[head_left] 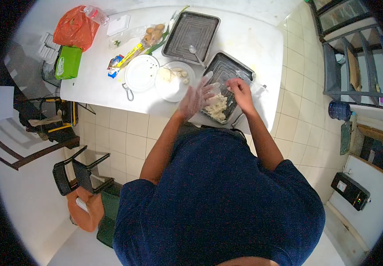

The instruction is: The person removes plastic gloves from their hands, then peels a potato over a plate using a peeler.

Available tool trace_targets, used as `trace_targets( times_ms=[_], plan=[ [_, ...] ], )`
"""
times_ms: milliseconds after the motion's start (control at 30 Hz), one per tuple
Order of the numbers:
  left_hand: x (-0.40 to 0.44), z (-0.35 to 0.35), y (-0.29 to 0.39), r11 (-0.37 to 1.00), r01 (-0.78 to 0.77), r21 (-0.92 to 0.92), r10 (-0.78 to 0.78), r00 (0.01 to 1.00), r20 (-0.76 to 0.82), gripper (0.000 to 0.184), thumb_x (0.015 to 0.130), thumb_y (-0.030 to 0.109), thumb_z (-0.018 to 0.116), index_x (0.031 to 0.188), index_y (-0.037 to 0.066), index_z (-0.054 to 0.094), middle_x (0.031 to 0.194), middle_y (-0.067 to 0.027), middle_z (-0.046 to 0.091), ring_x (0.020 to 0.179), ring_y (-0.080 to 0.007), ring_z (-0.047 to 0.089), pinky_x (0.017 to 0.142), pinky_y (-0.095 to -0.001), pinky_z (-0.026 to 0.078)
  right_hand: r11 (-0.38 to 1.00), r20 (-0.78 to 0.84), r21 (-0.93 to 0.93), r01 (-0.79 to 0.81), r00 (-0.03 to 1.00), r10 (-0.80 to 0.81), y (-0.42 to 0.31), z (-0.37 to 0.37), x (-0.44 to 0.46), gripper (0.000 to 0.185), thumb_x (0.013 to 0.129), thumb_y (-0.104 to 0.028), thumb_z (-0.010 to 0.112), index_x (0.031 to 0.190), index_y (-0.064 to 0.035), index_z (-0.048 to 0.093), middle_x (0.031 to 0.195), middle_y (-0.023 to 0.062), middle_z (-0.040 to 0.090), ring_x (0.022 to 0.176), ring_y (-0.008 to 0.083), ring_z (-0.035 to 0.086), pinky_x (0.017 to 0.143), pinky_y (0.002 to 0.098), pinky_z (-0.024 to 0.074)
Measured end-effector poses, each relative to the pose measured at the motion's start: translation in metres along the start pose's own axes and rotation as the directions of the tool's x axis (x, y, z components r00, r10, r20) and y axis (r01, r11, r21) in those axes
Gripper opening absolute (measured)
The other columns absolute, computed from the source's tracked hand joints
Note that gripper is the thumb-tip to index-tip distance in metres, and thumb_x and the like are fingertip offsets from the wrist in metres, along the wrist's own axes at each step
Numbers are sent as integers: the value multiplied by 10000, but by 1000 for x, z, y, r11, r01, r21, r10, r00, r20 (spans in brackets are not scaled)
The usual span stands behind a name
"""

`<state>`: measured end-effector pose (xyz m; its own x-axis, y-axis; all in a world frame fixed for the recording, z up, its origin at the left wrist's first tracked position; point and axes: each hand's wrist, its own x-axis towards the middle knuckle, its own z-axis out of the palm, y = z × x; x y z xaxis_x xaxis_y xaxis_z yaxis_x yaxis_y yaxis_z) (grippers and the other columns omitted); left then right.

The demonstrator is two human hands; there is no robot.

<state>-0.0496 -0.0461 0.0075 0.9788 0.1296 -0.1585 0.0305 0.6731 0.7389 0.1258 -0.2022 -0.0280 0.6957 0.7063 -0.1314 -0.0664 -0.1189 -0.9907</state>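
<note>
My left hand (194, 98), in a clear plastic glove, has its fingers spread over the left edge of the near black tray (229, 66). Pale, lumpy dough (216, 107) lies in the near end of that tray, just beside this hand. Above the tray's right side is my right hand (240, 91), its fingers pinched together near some clear plastic; what they hold is too small to make out. To the left, a white plate (173, 91) bears small pale dough pieces (183, 73) and a pale mound.
A second black tray (191, 33) with a spoon (194, 51) lies farther back. Leftward are a white lid or plate (142, 73), bagged brown eggs (154, 33), a yellow box (129, 55), a green pack (68, 62), a red bag (76, 29) and a bottle (95, 15).
</note>
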Motion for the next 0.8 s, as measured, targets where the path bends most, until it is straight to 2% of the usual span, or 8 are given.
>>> trace_targets(
  times_ms=[33, 133, 200, 300, 400, 500, 700, 800],
  plan=[
    [-2, 2, 0, 963, -12, -268, 23, 999, 37, 896, 899, 771, 306, 1560, 174, 211, 1567, -187, 285, 1392, -375, 361, 1087, -516, 371, 1000, 12, -27, 15, 1000, -15, 6, -1, 2, 250, 994, -221, 568, 985, 5, 674, 954, 36, 665, 864, 126, 593, 791, 278, 467],
    [-4, 7, 2, 888, -27, -460, 18, 1000, -24, 918, 875, 817, 222, 1570, 218, 185, 1558, -182, 282, 1327, -405, 407, 1055, -534, 375, 998, 39, -57, 4, 999, -2, 11, -1, 3, 253, 980, -236, 597, 1008, 0, 685, 935, 31, 674, 856, 117, 596, 783, 274, 471],
    [-4, 9, 4, 888, -9, -459, -4, 1000, -27, 918, 872, 820, 227, 1569, 225, 187, 1553, -180, 297, 1312, -398, 427, 1049, -539, 380, 997, 59, -10, -81, 995, 82, 5, 5, 2, 266, 962, -248, 632, 984, 10, 693, 885, 45, 686, 837, 120, 610, 753, 282, 481],
    [-1, 10, 3, 889, 23, -457, -11, 1000, 29, 908, 875, 816, 218, 1568, 230, 191, 1542, -179, 322, 1303, -399, 441, 1054, -551, 377, 992, 65, -37, -119, 991, 121, -22, 12, -1, 244, 947, -219, 654, 1004, 17, 685, 910, 52, 697, 851, 126, 624, 756, 278, 491],
    [0, 14, 1, 863, 55, -502, -26, 998, 64, 895, 883, 807, 204, 1567, 230, 192, 1541, -176, 329, 1304, -401, 442, 1072, -561, 362, 995, 108, 77, -69, 992, 61, -7, 20, 5, 211, 945, -171, 654, 1024, 24, 673, 926, 63, 704, 857, 133, 637, 766, 275, 499],
    [0, 15, 1, 846, 66, -530, -36, 997, 66, 889, 887, 803, 190, 1567, 230, 191, 1545, -177, 328, 1313, -406, 436, 1088, -566, 348, 995, 180, 88, -36, 983, 19, -3, 20, 5, 188, 950, -138, 641, 1034, 28, 664, 921, 65, 706, 848, 126, 641, 771, 271, 503],
    [-3, 17, 6, 854, 100, -511, -70, 995, 78, 885, 886, 806, 159, 1568, 243, 178, 1560, -176, 305, 1346, -420, 404, 1092, -569, 341, 995, 99, 91, 48, 994, -57, 15, 22, 9, 148, 944, -113, 643, 990, 25, 668, 882, 51, 703, 837, 114, 639, 763, 274, 502],
    [-4, 11, 6, 867, 112, -486, -109, 993, 35, 881, 882, 812, 183, 1569, 260, 181, 1582, -158, 268, 1365, -425, 376, 1092, -591, 309, 999, 50, 8, 47, 998, -47, 16, 16, 10, 147, 942, -122, 650, 974, 20, 671, 881, 45, 702, 826, 118, 639, 764, 276, 508]
  ],
)
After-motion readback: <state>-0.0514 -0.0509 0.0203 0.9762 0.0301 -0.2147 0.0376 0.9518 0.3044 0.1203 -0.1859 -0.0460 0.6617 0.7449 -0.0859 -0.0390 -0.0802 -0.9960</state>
